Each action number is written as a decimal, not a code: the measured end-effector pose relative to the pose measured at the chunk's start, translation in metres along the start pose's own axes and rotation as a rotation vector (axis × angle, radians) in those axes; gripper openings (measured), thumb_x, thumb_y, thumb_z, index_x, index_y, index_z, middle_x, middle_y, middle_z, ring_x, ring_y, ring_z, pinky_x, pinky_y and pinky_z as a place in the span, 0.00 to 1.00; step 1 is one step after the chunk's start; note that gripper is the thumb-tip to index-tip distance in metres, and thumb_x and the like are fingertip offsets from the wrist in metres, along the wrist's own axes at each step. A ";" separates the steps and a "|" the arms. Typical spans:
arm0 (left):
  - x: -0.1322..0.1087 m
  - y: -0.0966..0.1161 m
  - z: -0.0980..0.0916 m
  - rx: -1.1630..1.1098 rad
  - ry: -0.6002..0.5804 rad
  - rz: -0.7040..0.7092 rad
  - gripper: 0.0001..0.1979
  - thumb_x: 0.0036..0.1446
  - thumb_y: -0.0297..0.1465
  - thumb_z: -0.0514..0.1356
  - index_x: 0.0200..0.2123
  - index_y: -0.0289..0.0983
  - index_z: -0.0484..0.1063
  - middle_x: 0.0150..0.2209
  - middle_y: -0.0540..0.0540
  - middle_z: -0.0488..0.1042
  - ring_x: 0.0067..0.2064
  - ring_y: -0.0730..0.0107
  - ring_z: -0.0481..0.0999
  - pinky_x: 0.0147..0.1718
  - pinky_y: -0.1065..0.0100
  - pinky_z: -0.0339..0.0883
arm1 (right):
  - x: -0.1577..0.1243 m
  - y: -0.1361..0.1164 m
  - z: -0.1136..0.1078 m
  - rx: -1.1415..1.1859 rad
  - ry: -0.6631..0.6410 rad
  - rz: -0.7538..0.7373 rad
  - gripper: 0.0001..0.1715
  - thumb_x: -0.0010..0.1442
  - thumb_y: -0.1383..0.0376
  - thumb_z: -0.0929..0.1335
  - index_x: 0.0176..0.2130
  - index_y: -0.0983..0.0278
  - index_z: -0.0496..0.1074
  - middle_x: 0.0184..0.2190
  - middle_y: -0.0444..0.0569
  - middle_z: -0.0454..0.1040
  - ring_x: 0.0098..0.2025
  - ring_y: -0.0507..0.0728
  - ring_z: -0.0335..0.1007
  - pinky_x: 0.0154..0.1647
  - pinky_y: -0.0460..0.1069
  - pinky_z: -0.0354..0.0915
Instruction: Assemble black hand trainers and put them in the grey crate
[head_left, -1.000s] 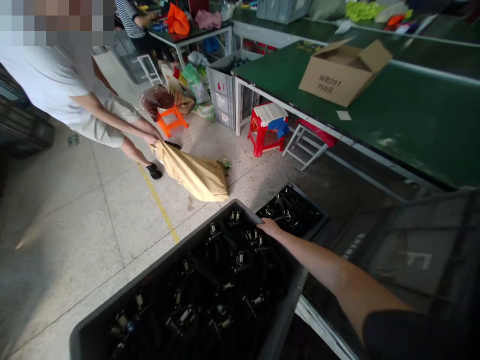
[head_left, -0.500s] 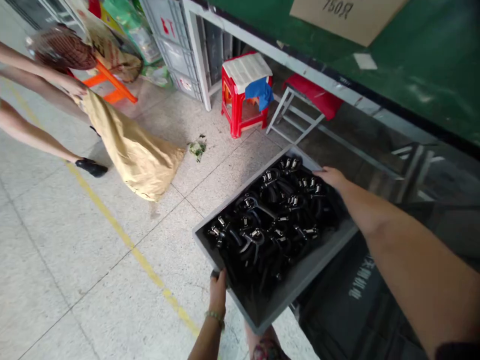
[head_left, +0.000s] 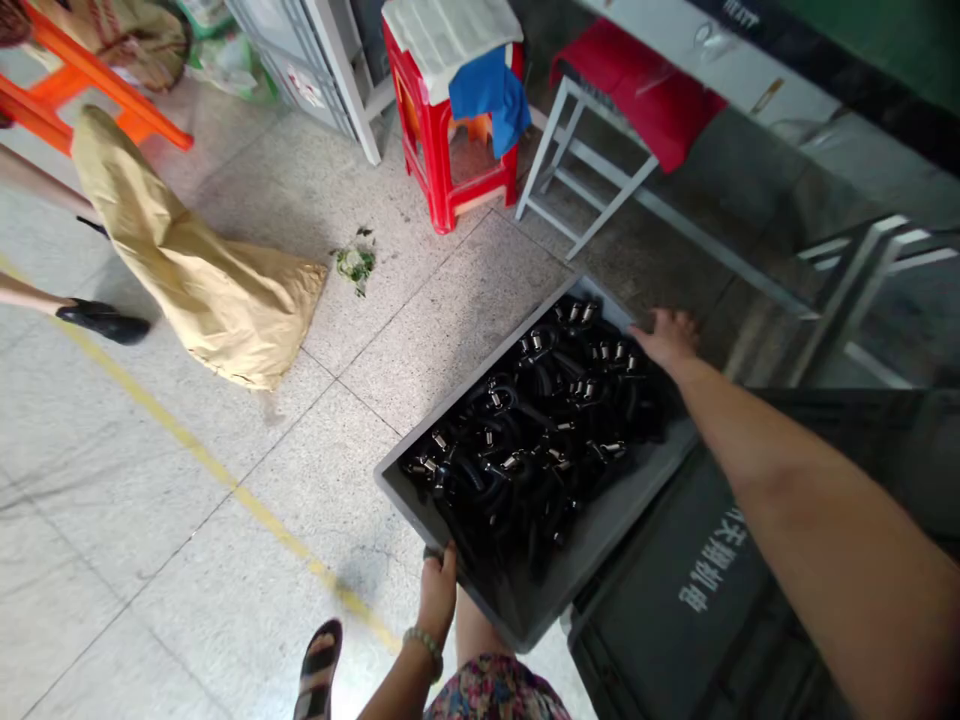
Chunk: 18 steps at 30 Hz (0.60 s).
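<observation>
A shallow grey plastic crate (head_left: 570,610) is held between my two hands. It contains many black curved parts (head_left: 517,430) with shiny metal ends; their exact kind is unclear. My left hand (head_left: 437,583), with a bracelet at the wrist, is closed on the crate's near left end wall, thumb on top. At the opposite end, my right hand (head_left: 667,340) has its thumb side at the rim and its fingers outside the wall. Right of the crate, partly under my right forearm, is a dark grey crate (head_left: 645,620) with white lettering.
A red plastic stool (head_left: 450,150) and a metal-legged stool with a red cover (head_left: 630,90) stand by the workbench (head_left: 795,80). A tan sack (head_left: 217,290) lies near another person's foot (head_left: 105,318). Leafy scraps (head_left: 355,262) and a yellow line (head_left: 262,515) mark the floor.
My view has come lower and nearer the floor, and the stools look larger. The loaded crate stays between my hands. My right hand's fingers now show more beyond the rim.
</observation>
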<state>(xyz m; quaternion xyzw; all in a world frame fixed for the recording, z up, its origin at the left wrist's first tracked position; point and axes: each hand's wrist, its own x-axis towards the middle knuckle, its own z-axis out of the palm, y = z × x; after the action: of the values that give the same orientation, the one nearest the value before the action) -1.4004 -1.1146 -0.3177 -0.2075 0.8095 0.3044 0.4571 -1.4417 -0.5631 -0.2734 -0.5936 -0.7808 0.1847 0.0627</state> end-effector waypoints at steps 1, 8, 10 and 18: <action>-0.002 0.003 -0.001 0.024 -0.006 -0.001 0.21 0.52 0.48 0.51 0.25 0.35 0.65 0.24 0.41 0.71 0.30 0.61 0.71 0.33 0.61 0.64 | -0.024 -0.002 -0.003 -0.008 0.047 0.018 0.21 0.59 0.62 0.65 0.49 0.74 0.66 0.55 0.70 0.58 0.59 0.66 0.49 0.53 0.61 0.46; -0.021 0.015 0.007 -0.079 0.003 -0.007 0.16 0.49 0.44 0.56 0.29 0.36 0.69 0.30 0.35 0.74 0.39 0.49 0.75 0.39 0.56 0.66 | -0.273 0.003 0.022 0.038 -0.121 0.036 0.17 0.54 0.63 0.66 0.44 0.67 0.67 0.46 0.63 0.66 0.51 0.69 0.58 0.50 0.61 0.53; -0.026 0.013 0.013 -0.163 0.010 0.042 0.16 0.46 0.44 0.59 0.32 0.37 0.70 0.35 0.35 0.75 0.46 0.47 0.74 0.42 0.56 0.67 | -0.326 0.011 0.033 0.061 -0.237 -0.026 0.14 0.51 0.62 0.67 0.40 0.64 0.69 0.43 0.60 0.68 0.48 0.68 0.61 0.51 0.60 0.55; -0.030 0.014 -0.010 -0.275 -0.082 -0.001 0.16 0.40 0.43 0.65 0.29 0.40 0.70 0.34 0.37 0.76 0.47 0.45 0.75 0.41 0.57 0.70 | -0.401 0.018 0.037 0.218 -0.579 0.002 0.04 0.51 0.62 0.67 0.31 0.59 0.70 0.34 0.51 0.72 0.42 0.63 0.67 0.49 0.54 0.60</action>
<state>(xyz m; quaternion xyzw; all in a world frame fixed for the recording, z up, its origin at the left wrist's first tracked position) -1.4006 -1.1090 -0.2838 -0.2559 0.7409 0.4203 0.4570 -1.3217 -0.9482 -0.2654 -0.5070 -0.7411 0.4289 -0.0992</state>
